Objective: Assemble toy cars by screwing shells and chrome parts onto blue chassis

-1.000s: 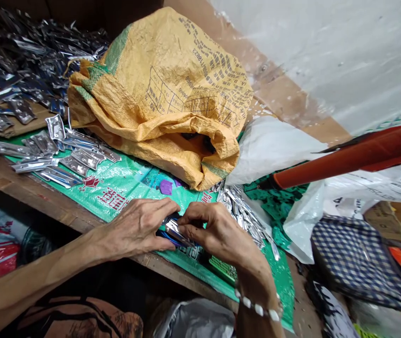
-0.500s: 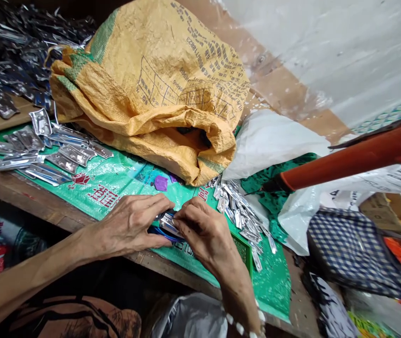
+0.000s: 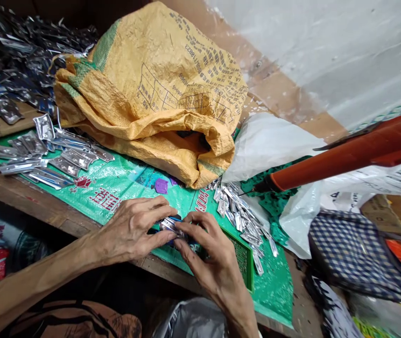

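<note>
Between both hands is a small shiny metal piece with blue parts (image 3: 169, 224), its exact kind partly hidden by fingers. My left hand (image 3: 139, 227) grips its left end between thumb and fingers. At its right end, the thumb and fingertips of my right hand (image 3: 209, 249) close on the piece. Beneath them lies a green plastic sheet (image 3: 133, 180) with red print. A green tray (image 3: 244, 263) sits partly behind my right hand. Narrow metal strips (image 3: 237, 211) lie in a heap to the right, and a purple tag (image 3: 161, 186) lies just beyond the hands.
A yellow woven sack (image 3: 172, 94) takes up the back of the bench. Finished-looking metal pieces (image 3: 70, 157) lie at left, before a large pile (image 3: 20, 61). An orange-red bar (image 3: 344, 152) slants in from the right, above a white plastic bag (image 3: 274, 141) and a checked cloth bag (image 3: 358, 253).
My right hand's fingers have spread and shifted their hold along the metal piece, the thumb now lower. My left hand keeps its grip. The view has moved slightly.
</note>
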`<state>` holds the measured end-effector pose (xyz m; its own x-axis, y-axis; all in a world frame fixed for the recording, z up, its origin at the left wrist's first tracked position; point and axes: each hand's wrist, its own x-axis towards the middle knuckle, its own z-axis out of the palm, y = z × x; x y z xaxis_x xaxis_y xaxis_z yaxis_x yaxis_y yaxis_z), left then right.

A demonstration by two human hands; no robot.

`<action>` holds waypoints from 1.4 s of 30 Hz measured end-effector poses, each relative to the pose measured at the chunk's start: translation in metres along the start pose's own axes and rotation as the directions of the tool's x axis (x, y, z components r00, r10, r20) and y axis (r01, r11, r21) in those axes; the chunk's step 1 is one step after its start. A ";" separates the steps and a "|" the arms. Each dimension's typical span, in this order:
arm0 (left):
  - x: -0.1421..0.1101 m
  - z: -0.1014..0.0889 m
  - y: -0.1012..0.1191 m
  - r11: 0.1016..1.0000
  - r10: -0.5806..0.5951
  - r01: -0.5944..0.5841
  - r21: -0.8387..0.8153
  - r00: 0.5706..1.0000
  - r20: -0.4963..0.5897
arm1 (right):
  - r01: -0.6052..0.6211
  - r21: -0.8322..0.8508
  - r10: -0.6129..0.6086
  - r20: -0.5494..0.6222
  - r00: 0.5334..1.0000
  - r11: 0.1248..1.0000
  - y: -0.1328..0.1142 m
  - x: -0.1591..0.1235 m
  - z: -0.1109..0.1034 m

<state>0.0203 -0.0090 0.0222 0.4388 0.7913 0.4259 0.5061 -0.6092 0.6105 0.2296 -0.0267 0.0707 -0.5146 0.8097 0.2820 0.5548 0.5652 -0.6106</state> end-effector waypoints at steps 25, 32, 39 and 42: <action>-0.001 -0.003 0.006 1.000 -0.023 0.023 -0.003 0.999 0.026 | 0.269 -0.325 -0.248 0.106 0.963 0.907 0.007 -0.015 -0.002; 0.000 -0.005 0.005 1.000 -0.011 0.011 0.002 0.999 0.047 | 0.337 -0.376 -0.279 0.201 0.939 0.863 0.009 -0.008 -0.009; -0.002 0.000 0.004 0.998 -0.043 0.044 -0.033 0.999 0.032 | 0.334 -0.470 -0.225 0.274 0.935 0.817 -0.004 0.000 -0.013; 0.000 -0.003 0.005 0.999 -0.031 0.033 -0.037 0.999 0.044 | 0.282 -0.451 -0.168 0.277 0.946 0.847 -0.007 0.000 -0.011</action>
<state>0.0205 -0.0119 0.0266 0.4551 0.8068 0.3768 0.4927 -0.5806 0.6481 0.2330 -0.0290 0.0831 -0.7610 0.6277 0.1640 0.6194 0.7781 -0.1039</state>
